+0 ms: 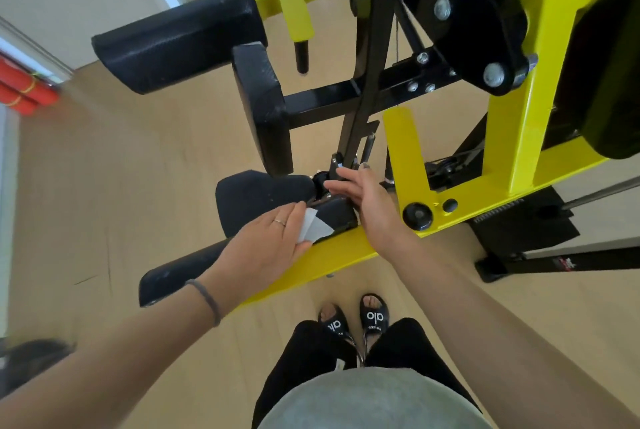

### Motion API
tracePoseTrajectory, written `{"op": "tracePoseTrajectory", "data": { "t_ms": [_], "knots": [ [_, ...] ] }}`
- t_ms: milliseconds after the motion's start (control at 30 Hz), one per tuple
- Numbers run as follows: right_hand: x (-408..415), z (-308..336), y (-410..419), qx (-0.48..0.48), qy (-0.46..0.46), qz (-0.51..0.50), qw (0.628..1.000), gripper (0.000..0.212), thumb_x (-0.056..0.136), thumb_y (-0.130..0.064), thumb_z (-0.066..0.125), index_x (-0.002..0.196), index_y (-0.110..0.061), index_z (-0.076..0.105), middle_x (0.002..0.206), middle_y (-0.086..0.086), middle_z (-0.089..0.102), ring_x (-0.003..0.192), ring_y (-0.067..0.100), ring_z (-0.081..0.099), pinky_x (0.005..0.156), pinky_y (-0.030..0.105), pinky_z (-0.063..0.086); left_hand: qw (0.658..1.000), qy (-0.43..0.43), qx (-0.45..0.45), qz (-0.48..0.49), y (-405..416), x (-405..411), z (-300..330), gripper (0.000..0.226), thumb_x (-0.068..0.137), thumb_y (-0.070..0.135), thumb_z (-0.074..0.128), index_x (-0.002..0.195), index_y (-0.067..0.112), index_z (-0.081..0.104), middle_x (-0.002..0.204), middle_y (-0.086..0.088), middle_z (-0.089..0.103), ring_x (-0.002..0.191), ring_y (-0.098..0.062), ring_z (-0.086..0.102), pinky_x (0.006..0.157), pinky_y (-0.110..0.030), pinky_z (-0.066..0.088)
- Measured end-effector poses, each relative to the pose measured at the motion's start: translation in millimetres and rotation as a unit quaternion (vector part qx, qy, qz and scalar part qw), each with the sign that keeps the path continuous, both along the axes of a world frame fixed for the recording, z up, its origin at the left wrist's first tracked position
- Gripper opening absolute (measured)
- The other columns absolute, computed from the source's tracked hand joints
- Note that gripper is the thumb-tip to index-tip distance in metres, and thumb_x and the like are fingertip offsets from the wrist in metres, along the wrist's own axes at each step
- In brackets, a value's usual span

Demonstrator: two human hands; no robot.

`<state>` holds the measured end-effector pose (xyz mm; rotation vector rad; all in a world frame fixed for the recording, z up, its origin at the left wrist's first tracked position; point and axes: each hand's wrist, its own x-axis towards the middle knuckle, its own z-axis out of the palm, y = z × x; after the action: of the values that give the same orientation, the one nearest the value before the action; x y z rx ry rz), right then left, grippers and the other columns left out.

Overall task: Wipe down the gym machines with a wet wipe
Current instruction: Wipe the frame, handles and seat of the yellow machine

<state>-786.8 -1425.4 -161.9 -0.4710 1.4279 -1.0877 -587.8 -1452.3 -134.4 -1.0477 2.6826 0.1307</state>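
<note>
White and folded, the wet wipe is lying under the fingertips of the left hand, whose straight fingers are pressing it against the black seat pad of the yellow gym machine. The right hand is reaching just beyond the wipe, fingers relaxed and spread, tips touching a black knob (grasping nothing). Past both sets of fingers, a black roller pad is sticking out leftward.

Red rolls bound with yellow bands at left wall; black slides on pale wood floor.
</note>
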Motion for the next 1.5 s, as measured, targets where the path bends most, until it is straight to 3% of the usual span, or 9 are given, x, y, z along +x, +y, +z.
{"op": "tracePoseTrajectory", "data": {
  "t_ms": [100, 200, 467, 633, 733, 933, 1100, 1333, 1500],
  "knots": [
    [-7, -1, -1, 0.009, -0.05, -0.014, 0.999, 0.055, 0.11, -0.05, 0.02, 0.137, -0.021, 0.06, 0.112, -0.007, 0.077, 0.119, 0.015, 0.064, 0.118, 0.044, 0.039, 0.997, 0.004, -0.054, -0.049, 2, -48, -2, 0.062, 0.098, 0.05, 0.05, 0.141, 0.006, 0.053, 0.135, -0.011, 0.064, 0.119, -0.024, 0.066, 0.099, -0.032, 0.052],
    [-14, -2, -1, 0.016, -0.068, -0.016, 0.997, 0.055, 0.11, -0.05, 0.023, 0.14, -0.021, 0.059, 0.112, -0.005, 0.077, 0.115, 0.017, 0.067, 0.112, 0.043, 0.046, 0.997, 0.047, -0.052, -0.042, 1, -64, -5, 0.059, 0.1, 0.049, 0.05, 0.144, 0.008, 0.049, 0.14, -0.008, 0.061, 0.123, -0.023, 0.062, 0.103, -0.031, 0.049],
    [2, -2, 0, -0.007, 0.058, 0.077, 0.995, 0.055, 0.108, -0.051, 0.013, 0.145, -0.035, 0.051, 0.139, -0.011, 0.062, 0.14, 0.018, 0.044, 0.124, 0.052, 0.021, 0.999, -0.012, -0.049, 0.004, 2, 50, 2, 0.067, 0.103, 0.058, 0.025, 0.146, 0.01, 0.04, 0.139, -0.01, 0.061, 0.114, -0.026, 0.067, 0.093, -0.033, 0.055],
    [10, 5, -4, 0.009, 0.054, 0.04, 0.998, 0.049, 0.101, -0.061, 0.02, 0.126, -0.042, 0.057, 0.131, -0.01, 0.066, 0.133, 0.017, 0.05, 0.116, 0.041, 0.034, 0.999, 0.015, -0.032, -0.018, 1, -24, 3, 0.065, 0.106, 0.047, 0.035, 0.156, 0.007, 0.027, 0.156, -0.011, 0.041, 0.14, -0.027, 0.045, 0.115, -0.035, 0.037],
    [8, 10, -6, 0.027, 0.042, 0.014, 0.999, 0.053, 0.109, -0.053, 0.018, 0.134, -0.032, 0.06, 0.126, -0.008, 0.067, 0.122, 0.014, 0.056, 0.1, 0.03, 0.041, 0.993, 0.008, -0.068, -0.098, 2, -67, -4, 0.055, 0.105, 0.028, 0.034, 0.151, -0.002, 0.035, 0.149, -0.019, 0.046, 0.136, -0.032, 0.047, 0.113, -0.041, 0.039],
    [11, 7, -5, 0.028, 0.06, 0.005, 0.998, 0.057, 0.11, -0.049, 0.015, 0.147, -0.026, 0.052, 0.129, -0.007, 0.066, 0.127, 0.012, 0.055, 0.107, 0.029, 0.035, 0.998, 0.054, 0.027, 0.005, -3, -5, -5, 0.071, 0.1, 0.051, 0.052, 0.156, 0.015, 0.027, 0.154, -0.003, 0.045, 0.137, -0.02, 0.049, 0.109, -0.032, 0.042],
    [19, 3, -5, 0.021, 0.093, 0.033, 0.995, 0.057, 0.109, -0.052, 0.013, 0.148, -0.031, 0.05, 0.141, -0.008, 0.061, 0.139, 0.017, 0.045, 0.124, 0.048, 0.023, 0.999, 0.024, -0.004, 0.024, -1, 45, 2, 0.069, 0.093, 0.057, 0.058, 0.143, 0.011, 0.045, 0.133, -0.005, 0.063, 0.11, -0.022, 0.068, 0.085, -0.03, 0.057],
    [22, 4, -12, 0.04, 0.102, 0.033, 0.993, 0.053, 0.108, -0.053, 0.019, 0.138, -0.032, 0.058, 0.135, -0.008, 0.063, 0.127, 0.018, 0.053, 0.113, 0.041, 0.039, 0.997, 0.047, -0.058, 0.014, -1, -60, -6, 0.063, 0.1, 0.057, 0.046, 0.146, 0.016, 0.035, 0.135, -0.001, 0.058, 0.113, -0.016, 0.063, 0.089, -0.027, 0.052],
    [26, 5, -5, 0.013, 0.144, 0.05, 0.988, 0.056, 0.109, -0.051, 0.017, 0.139, -0.028, 0.058, 0.136, -0.008, 0.063, 0.126, 0.011, 0.05, 0.109, 0.035, 0.035, 0.995, 0.063, -0.006, 0.071, 2, 22, -2, 0.067, 0.092, 0.071, 0.044, 0.138, 0.023, 0.041, 0.128, 0.004, 0.061, 0.106, -0.015, 0.062, 0.08, -0.025, 0.049]
  ]
}}
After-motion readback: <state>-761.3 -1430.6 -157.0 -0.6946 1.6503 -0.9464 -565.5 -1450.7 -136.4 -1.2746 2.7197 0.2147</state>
